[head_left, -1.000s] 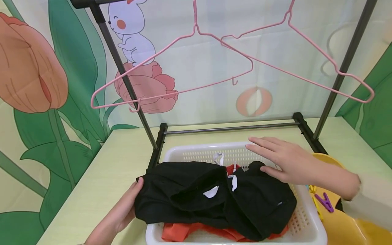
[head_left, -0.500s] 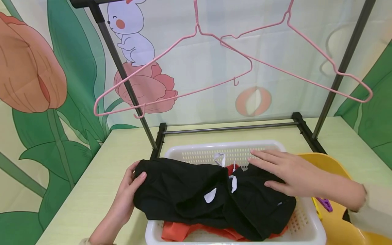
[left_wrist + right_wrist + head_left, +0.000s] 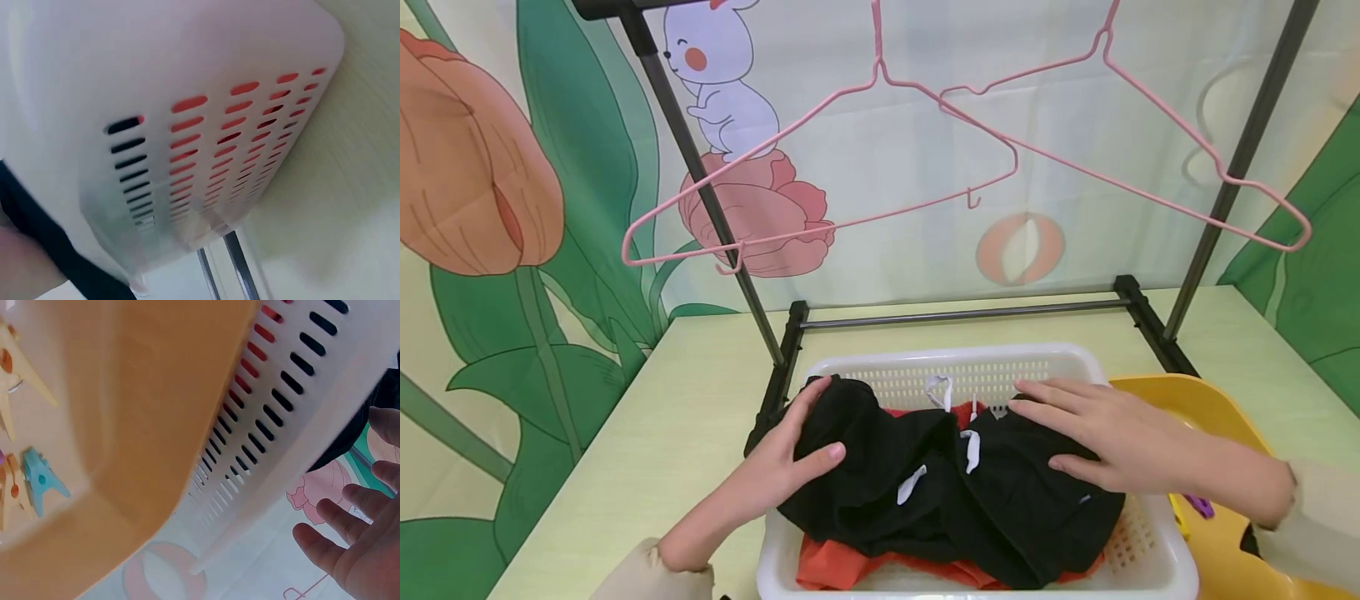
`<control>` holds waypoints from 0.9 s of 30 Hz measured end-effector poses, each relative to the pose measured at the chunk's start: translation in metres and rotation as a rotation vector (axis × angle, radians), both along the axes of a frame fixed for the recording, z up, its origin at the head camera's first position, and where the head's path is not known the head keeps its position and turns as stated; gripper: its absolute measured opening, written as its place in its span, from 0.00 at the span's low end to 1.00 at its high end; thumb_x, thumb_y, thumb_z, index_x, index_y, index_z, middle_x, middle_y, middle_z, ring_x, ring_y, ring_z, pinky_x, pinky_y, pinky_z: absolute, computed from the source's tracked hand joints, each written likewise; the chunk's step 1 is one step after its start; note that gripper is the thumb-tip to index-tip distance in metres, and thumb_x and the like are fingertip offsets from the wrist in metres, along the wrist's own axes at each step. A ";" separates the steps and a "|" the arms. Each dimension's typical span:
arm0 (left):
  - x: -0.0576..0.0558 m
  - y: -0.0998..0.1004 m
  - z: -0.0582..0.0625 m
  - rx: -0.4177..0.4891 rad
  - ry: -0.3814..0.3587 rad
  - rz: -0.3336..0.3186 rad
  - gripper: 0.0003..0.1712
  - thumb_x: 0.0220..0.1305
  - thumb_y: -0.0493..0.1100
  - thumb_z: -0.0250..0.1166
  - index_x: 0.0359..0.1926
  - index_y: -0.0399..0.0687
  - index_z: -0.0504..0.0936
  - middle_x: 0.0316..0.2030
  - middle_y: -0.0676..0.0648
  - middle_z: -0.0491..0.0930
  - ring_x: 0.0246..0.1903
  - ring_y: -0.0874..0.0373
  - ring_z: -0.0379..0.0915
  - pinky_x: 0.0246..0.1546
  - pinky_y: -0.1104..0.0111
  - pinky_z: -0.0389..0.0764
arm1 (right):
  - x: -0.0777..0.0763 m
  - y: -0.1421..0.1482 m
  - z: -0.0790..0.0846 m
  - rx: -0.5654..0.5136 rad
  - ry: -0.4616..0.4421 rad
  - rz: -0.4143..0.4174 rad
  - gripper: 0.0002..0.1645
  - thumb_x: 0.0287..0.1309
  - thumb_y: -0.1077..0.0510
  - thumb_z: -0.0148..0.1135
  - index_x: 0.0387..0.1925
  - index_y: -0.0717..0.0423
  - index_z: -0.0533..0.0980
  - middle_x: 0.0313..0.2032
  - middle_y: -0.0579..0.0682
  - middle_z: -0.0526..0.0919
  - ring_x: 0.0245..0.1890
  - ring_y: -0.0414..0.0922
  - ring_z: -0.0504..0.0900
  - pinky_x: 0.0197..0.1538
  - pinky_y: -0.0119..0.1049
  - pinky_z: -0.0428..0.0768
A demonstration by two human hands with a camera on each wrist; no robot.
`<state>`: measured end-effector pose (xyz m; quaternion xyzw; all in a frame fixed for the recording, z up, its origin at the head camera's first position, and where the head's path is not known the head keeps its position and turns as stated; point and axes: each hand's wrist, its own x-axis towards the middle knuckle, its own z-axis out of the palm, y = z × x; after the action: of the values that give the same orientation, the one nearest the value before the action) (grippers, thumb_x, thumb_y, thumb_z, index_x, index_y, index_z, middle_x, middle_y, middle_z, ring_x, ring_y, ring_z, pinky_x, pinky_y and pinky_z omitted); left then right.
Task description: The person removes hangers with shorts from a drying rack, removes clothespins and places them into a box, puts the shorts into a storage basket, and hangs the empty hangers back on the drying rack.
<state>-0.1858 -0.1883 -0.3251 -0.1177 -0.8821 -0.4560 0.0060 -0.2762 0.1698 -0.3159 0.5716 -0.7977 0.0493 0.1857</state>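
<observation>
A black garment [image 3: 880,521] with white drawstring ends lies bunched over a red-orange garment [image 3: 831,567] in a white perforated basket [image 3: 910,360]. My left hand [image 3: 771,475] lies against the black garment's left end, with fingers stretched over it and the thumb spread out toward the middle. Over the garment's right part is my right hand [image 3: 1105,429], palm down, its fingers extended. In the left wrist view, the basket wall [image 3: 212,37] fills much of the frame. The right wrist view has the right fingers [image 3: 337,519] spread beside the basket's rim.
Two pink hangers [image 3: 820,110] hang above the basket from a dark rack [image 3: 962,315]. Right of the basket stands a yellow tub [image 3: 1210,408] with a purple clothespin [image 3: 1201,506], a blue clothespin [image 3: 42,480] and yellowish ones. A printed curtain [image 3: 880,183] backs the table.
My left hand has moved right, pushing the black garment's left end inward and up, where it now bunches above the basket. The right hand has come down slightly over the garment.
</observation>
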 end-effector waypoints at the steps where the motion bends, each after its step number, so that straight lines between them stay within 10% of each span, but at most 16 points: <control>1: -0.001 0.003 0.000 -0.056 0.012 -0.025 0.43 0.57 0.52 0.57 0.67 0.54 0.44 0.67 0.45 0.48 0.65 0.48 0.45 0.60 0.46 0.51 | 0.000 0.000 -0.001 -0.001 0.002 0.003 0.34 0.56 0.43 0.53 0.62 0.49 0.60 0.59 0.50 0.67 0.56 0.49 0.68 0.49 0.44 0.74; 13: -0.001 0.027 -0.015 -0.562 -0.018 -0.294 0.50 0.54 0.67 0.52 0.68 0.55 0.38 0.69 0.49 0.36 0.68 0.50 0.34 0.60 0.44 0.41 | 0.006 0.003 -0.010 0.068 -0.042 -0.016 0.37 0.52 0.44 0.58 0.62 0.47 0.59 0.62 0.49 0.63 0.57 0.50 0.67 0.49 0.45 0.73; 27: -0.003 0.038 -0.027 -0.737 -0.071 -0.469 0.50 0.53 0.72 0.45 0.68 0.59 0.34 0.69 0.51 0.31 0.68 0.49 0.31 0.61 0.43 0.41 | 0.012 0.005 -0.019 0.259 -0.228 -0.102 0.35 0.58 0.40 0.48 0.65 0.41 0.54 0.65 0.50 0.57 0.61 0.52 0.63 0.55 0.50 0.67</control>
<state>-0.1884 -0.1499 -0.3523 -0.2933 -0.9350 -0.1034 -0.1703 -0.2646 0.1747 -0.3348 0.5404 -0.8411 0.0012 0.0209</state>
